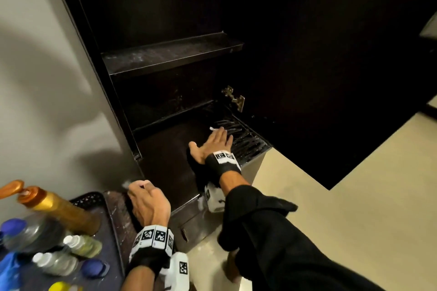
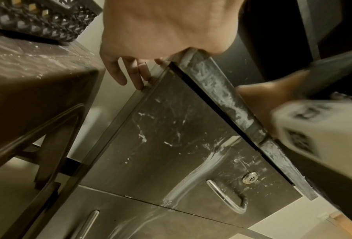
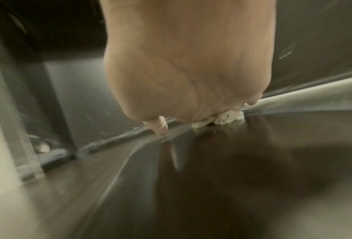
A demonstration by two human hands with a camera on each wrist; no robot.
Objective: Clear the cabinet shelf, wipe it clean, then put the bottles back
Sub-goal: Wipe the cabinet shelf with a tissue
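Note:
The lower cabinet shelf is dark and holds no bottles. My right hand lies flat on it with straight fingers, pressing a small white cloth against the surface near a slotted strip. In the right wrist view the cloth peeks out from under the right hand by the back ledge. My left hand rests on the cabinet's front left corner. Its fingers hang loosely over the edge and hold nothing. Several bottles, among them a gold one, stand in a dark basket at lower left.
An upper shelf shows dusty smears. The cabinet door stands open on the right, with a brass hinge. Below the shelf are drawers with a metal handle. The basket sits on a brown stool.

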